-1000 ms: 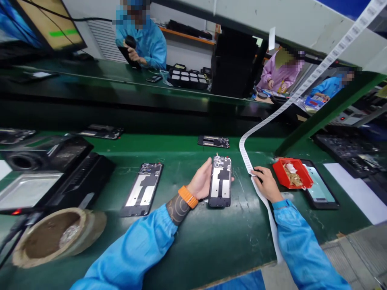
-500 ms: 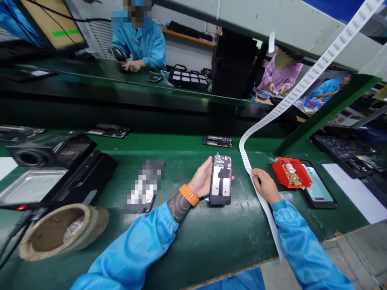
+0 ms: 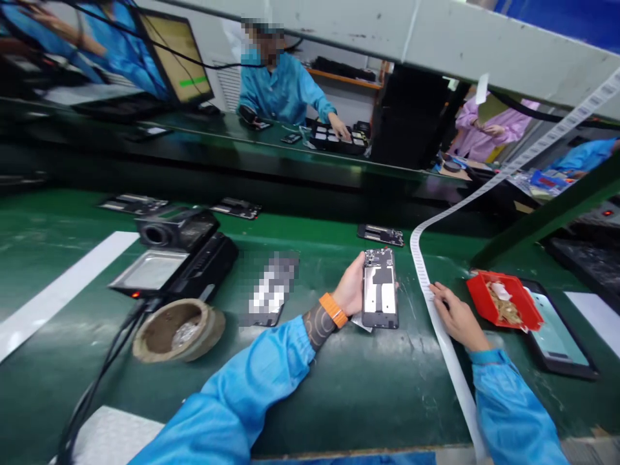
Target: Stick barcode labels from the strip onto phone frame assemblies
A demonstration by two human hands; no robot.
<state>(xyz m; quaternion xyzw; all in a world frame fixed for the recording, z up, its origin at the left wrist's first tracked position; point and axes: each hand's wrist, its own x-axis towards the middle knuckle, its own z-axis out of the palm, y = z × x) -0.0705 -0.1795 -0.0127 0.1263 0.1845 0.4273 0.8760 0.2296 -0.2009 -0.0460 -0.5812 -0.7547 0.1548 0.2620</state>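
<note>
Left fingers point(image 3: 357, 266) curled; right fingers point(image 3: 444, 294) reaching, palm down.

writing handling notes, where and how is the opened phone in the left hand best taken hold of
Probably grip the opened phone by its plain dark near end, coming from the wearer's side. It is a thin slab, that end is free, the left hand holds it from the left, and the far end has exposed circuitry that seems better left alone.

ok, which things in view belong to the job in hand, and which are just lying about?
Job in hand:
opened phone, held in the left hand
label strip, right hand at its edge

Apparently just lying about:
red tray with contents
pot
tablet-like device beside the tray
</note>
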